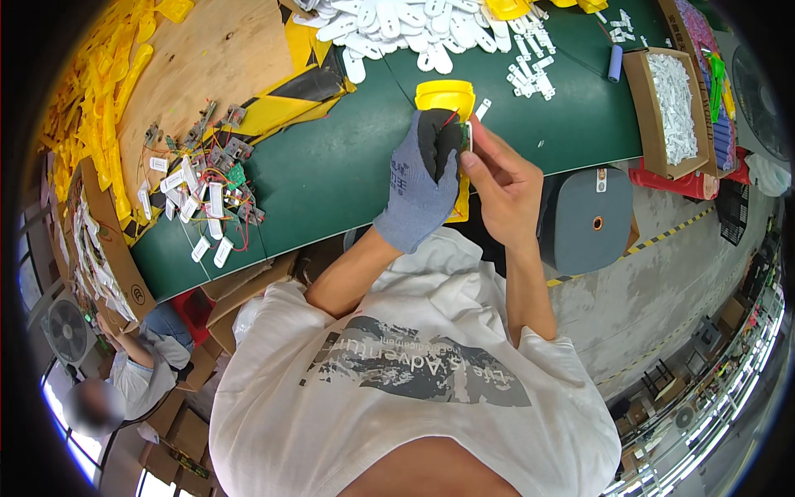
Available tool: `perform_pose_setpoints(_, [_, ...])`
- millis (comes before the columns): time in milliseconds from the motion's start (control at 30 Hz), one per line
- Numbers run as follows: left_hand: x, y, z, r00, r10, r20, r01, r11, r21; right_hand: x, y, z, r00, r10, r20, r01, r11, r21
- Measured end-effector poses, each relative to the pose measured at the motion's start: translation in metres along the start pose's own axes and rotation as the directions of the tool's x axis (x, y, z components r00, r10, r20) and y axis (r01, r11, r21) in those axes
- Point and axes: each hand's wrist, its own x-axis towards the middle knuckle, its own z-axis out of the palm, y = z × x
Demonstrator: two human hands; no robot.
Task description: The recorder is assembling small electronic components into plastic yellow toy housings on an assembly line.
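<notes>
Two hands meet just past the edge of the green workbench (327, 166) here: the left hand (418, 186) is in a grey-blue glove with a dark palm, the right hand (501, 195) is bare. The thing being worked on is a yellow plastic shell (445, 93), right in front of the person, its two ends poking out above and below the glove. Left fingers are curled around its middle; right thumb and fingers are pinched on a small white piece (470, 137) at the shell's right side. There's a bit of red wire (452, 118) there too, but the glove hides how anything connects. My read is that this is the fitting step, getting the white piece and wiring seated in the shell. If so, the next move calls for a steady left grip and a careful right-hand press, without pinching the wire. A bit further off, to the left, sits a tangle of wired white modules (215, 199); up and to the right are loose white strips (530, 70), then a pile of white oval pieces (397, 29). Off right, a cardboard box (700, 137) holds lots of little white parts (667, 108), with a blue cylinder (614, 64) just beside it.
</notes>
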Motion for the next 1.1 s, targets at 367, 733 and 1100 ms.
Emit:
perform_pose_setpoints(367, [-0.002,0.000,0.001,1.000,0.018,0.018,-0.017,0.999,-0.045,0.003,0.001,-0.007,0.992,-0.121,0.016,0.120,0.991,0.050])
perform_pose_setpoints(733, [0.023,0.018,-0.011,0.950,0.254,0.181,-0.291,0.930,0.224,0.009,-0.011,-0.014,0.930,-0.265,0.254,0.332,0.903,-0.273])
perform_pose_setpoints(1100, [-0.002,0.057,-0.057,0.962,-0.271,0.015,0.243,0.884,0.400,0.000,-0.016,-0.010,0.941,-0.328,0.088,0.324,0.790,-0.520])
